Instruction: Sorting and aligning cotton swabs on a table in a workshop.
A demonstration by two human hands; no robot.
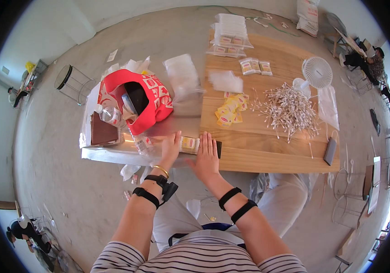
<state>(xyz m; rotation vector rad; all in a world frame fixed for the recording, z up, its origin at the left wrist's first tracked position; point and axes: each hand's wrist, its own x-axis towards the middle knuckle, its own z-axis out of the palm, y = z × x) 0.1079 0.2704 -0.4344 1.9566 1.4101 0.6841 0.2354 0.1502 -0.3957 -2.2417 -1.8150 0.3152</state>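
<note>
A small clear packet of cotton swabs (189, 144) with a yellow card lies at the table's near edge, between my two hands. At its left end, my left hand (171, 148) is closed against the packet, its thumb side hidden. Flat against the right end, my right hand (206, 155) has its fingers stretched out and its thumb apart. A dark block (219, 149) shows just past my right fingers. Yellow printed cards (231, 109) and a heap of loose cotton swabs (290, 110) lie farther right on the wooden tabletop (254, 152).
A red bag (162, 102) and a plastic bottle (108, 113) stand at the left. Clear bags (182, 75), stacked packs (230, 38) and finished-looking packets (255, 67) lie farther back. A white fan (317, 73) and a grey power bank (330, 151) are at the right.
</note>
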